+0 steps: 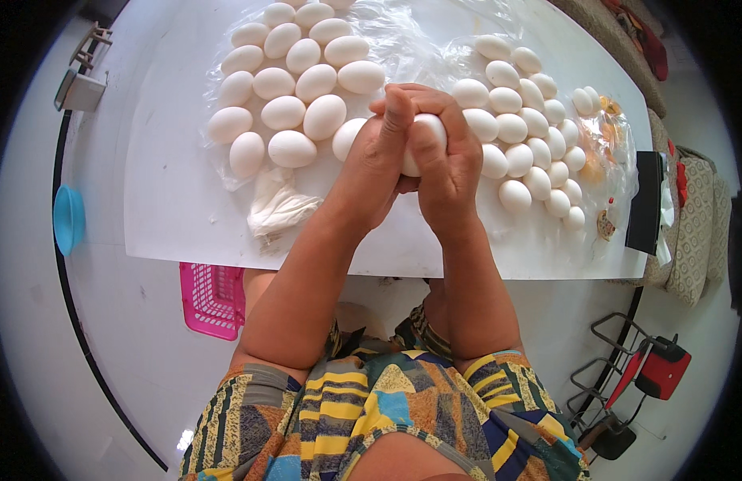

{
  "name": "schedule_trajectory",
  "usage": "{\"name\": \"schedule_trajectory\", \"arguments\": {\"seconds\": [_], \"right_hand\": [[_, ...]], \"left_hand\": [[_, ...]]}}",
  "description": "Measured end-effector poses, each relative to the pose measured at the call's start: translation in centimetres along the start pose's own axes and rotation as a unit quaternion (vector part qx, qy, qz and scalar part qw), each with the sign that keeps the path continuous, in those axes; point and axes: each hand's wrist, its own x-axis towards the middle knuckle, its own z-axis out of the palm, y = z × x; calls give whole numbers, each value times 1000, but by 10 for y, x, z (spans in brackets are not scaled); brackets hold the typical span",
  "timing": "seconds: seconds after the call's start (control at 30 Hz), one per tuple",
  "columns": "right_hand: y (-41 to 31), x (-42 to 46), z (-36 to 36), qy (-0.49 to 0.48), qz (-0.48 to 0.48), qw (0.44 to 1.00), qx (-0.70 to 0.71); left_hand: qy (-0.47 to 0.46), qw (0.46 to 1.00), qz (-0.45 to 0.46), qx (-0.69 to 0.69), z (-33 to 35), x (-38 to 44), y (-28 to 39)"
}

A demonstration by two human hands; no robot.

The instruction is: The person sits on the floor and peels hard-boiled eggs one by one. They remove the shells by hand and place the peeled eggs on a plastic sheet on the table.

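Both hands meet over the middle of the white table, closed around one white egg (430,135). My left hand (386,144) cups it from the left, and my right hand (448,150) wraps it from the right, thumb across its near side. Part of the egg is hidden by the fingers. To the left, many large white eggs (291,148) lie on clear plastic. Another egg (349,138) sits right beside my left wrist. On the right lies a second group of white eggs (515,195). A crumpled white cloth (281,207) rests near the front edge.
Clear plastic bags (401,36) lie at the back; one with orange things (608,135) is at the right, beside a black box (645,201). A pink basket (211,300) is below the table, a blue basin (69,219) on the floor. Chairs (636,373) stand lower right.
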Motion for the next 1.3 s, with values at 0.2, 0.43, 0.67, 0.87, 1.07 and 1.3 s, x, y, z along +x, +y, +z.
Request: {"name": "schedule_trajectory", "arguments": {"seconds": [0.2, 0.43, 0.67, 0.87, 1.07, 1.3], "right_hand": [[2, 4, -19, 12, 48, 982, 181], [-9, 2, -4, -56, 13, 998, 8], [0, -3, 0, 77, 78, 993, 53], [5, 5, -9, 105, 121, 961, 225], [0, 1, 2, 53, 67, 985, 151], [4, -4, 12, -11, -57, 998, -3]], "left_hand": [[-37, 990, 67, 118, 13, 1, -7], [45, 996, 75, 30, -7, 1, -6], [55, 998, 0, -10, 11, -2, -5], [50, 986, 99, 122, 26, 2, -18], [89, 987, 137, 3, 5, 6, -14], [94, 982, 144, -76, -4, 9, -7]]}}
